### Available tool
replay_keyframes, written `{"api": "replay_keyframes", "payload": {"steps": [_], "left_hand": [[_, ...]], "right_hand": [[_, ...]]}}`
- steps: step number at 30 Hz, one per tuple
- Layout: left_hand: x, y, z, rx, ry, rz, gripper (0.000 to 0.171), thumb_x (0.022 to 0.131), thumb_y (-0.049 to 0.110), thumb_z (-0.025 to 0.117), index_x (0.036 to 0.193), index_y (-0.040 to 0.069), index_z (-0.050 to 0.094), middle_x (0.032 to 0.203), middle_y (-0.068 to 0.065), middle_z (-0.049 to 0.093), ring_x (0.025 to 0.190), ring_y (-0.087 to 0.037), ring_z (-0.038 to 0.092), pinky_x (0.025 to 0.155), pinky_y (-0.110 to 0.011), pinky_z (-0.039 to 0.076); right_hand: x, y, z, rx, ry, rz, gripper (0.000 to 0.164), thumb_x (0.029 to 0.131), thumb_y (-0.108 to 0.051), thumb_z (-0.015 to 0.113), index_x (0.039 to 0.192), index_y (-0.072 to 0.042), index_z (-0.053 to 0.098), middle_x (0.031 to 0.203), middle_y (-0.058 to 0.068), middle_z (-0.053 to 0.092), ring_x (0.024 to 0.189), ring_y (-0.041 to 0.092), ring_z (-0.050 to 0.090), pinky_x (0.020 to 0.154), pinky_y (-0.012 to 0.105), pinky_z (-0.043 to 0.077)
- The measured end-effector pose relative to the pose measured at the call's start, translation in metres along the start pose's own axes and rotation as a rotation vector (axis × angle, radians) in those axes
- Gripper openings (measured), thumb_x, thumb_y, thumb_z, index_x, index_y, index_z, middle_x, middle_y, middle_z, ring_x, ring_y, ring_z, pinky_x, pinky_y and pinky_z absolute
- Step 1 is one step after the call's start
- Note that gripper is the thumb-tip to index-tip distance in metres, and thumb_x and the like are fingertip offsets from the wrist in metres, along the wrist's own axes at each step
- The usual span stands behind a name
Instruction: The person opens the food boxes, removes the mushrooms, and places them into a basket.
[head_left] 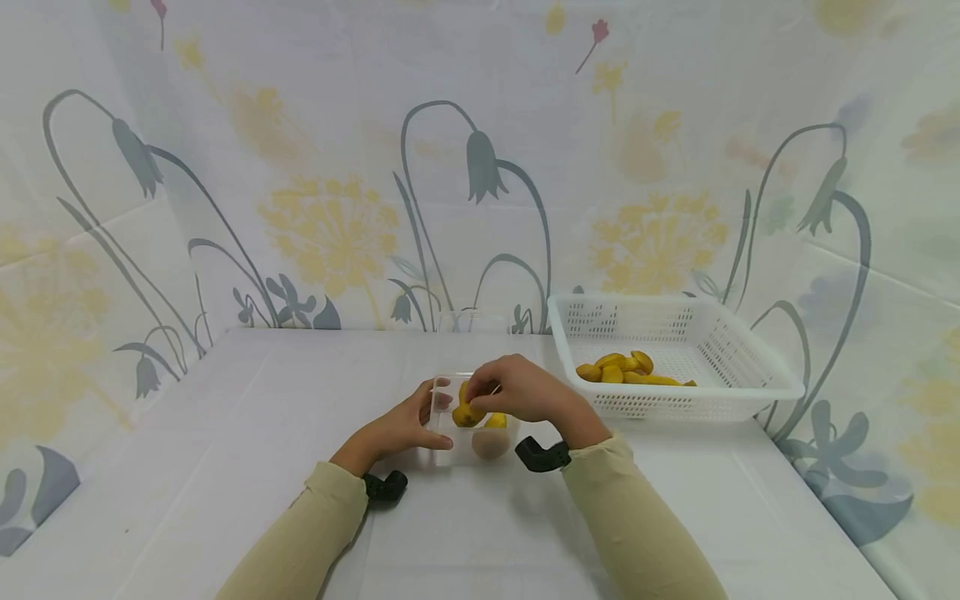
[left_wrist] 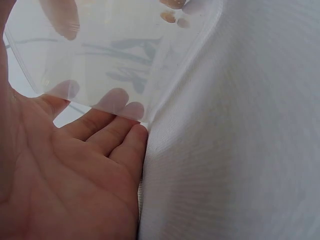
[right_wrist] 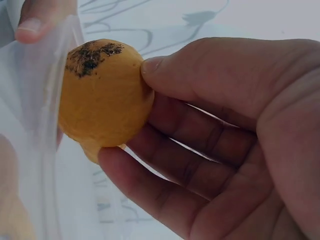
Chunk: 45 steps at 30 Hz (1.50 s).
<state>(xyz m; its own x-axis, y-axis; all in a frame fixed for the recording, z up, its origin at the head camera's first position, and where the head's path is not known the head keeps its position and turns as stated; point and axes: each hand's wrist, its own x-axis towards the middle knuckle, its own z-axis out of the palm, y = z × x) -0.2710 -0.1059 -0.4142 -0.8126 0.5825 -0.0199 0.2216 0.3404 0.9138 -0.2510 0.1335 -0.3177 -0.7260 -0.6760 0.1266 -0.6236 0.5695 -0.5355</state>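
In the head view my left hand (head_left: 401, 423) holds a clear plastic box (head_left: 442, 454) by its left side, thumb at the front and fingers toward the back. The left wrist view shows those fingertips (left_wrist: 116, 100) through the transparent wall. My right hand (head_left: 517, 387) pinches a yellow mushroom (head_left: 467, 410) over the box opening, between thumb and fingers. Its round end, seen close in the right wrist view, carries a dark dirt-like patch (right_wrist: 90, 57). Another yellow piece (head_left: 496, 421) lies inside the box. A pale round shape (head_left: 491, 444) shows through the front wall.
A white perforated basket (head_left: 720, 404) stands to the right, with several yellow mushrooms (head_left: 615, 367) in it. Behind the box is a clear plastic panel (head_left: 474, 323). White cloth (head_left: 247, 433) covers the table, and a flower-patterned curtain (head_left: 480, 167) hangs at the back.
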Motion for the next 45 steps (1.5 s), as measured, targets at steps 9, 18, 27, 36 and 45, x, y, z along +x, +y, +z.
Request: {"api": "replay_keyframes", "payload": {"steps": [9,18,27,36,45], "left_hand": [[0.000,-0.001,0.001,0.007,0.006,-0.002,0.096,0.082,0.014,0.078,0.152,0.009,0.013,0.153,-0.022,0.033,0.147,-0.033,0.024,0.120,-0.051,0.020],[0.001,-0.002,0.000,0.006,0.012,-0.023,0.097,0.081,0.016,0.079,0.152,0.012,0.014,0.154,-0.020,0.034,0.147,-0.031,0.025,0.120,-0.049,0.020],[0.002,-0.003,0.001,-0.001,0.011,0.001,0.095,0.080,0.014,0.079,0.151,0.011,0.015,0.153,-0.022,0.033,0.148,-0.032,0.024,0.120,-0.049,0.021],[0.001,-0.002,0.001,-0.006,0.007,0.014,0.097,0.080,0.015,0.080,0.151,0.010,0.014,0.153,-0.022,0.033,0.148,-0.033,0.023,0.119,-0.049,0.021],[0.001,-0.002,0.001,-0.024,0.007,0.024,0.098,0.079,0.015,0.080,0.151,0.010,0.014,0.153,-0.023,0.032,0.147,-0.033,0.024,0.120,-0.050,0.020]], "right_hand": [[-0.008,-0.002,-0.010,-0.016,-0.017,-0.010,0.008,0.093,-0.019,0.065,0.095,-0.021,0.072,0.095,-0.010,0.068,0.082,0.006,0.060,0.075,0.023,0.052],[-0.017,-0.006,-0.021,-0.028,0.024,-0.011,0.007,0.092,-0.020,0.066,0.096,-0.021,0.072,0.098,-0.009,0.069,0.085,0.005,0.062,0.078,0.025,0.053],[-0.028,-0.006,-0.037,-0.077,0.077,0.018,0.007,0.092,-0.023,0.067,0.095,-0.025,0.072,0.097,-0.013,0.068,0.085,0.004,0.062,0.077,0.026,0.052],[-0.039,-0.004,-0.049,-0.111,0.145,0.043,0.008,0.092,-0.020,0.066,0.096,-0.022,0.073,0.095,-0.010,0.068,0.087,0.008,0.062,0.080,0.029,0.052],[-0.052,0.003,-0.065,-0.131,0.207,0.072,0.009,0.092,-0.018,0.066,0.097,-0.021,0.073,0.099,-0.007,0.070,0.093,0.013,0.063,0.082,0.033,0.053]]}}
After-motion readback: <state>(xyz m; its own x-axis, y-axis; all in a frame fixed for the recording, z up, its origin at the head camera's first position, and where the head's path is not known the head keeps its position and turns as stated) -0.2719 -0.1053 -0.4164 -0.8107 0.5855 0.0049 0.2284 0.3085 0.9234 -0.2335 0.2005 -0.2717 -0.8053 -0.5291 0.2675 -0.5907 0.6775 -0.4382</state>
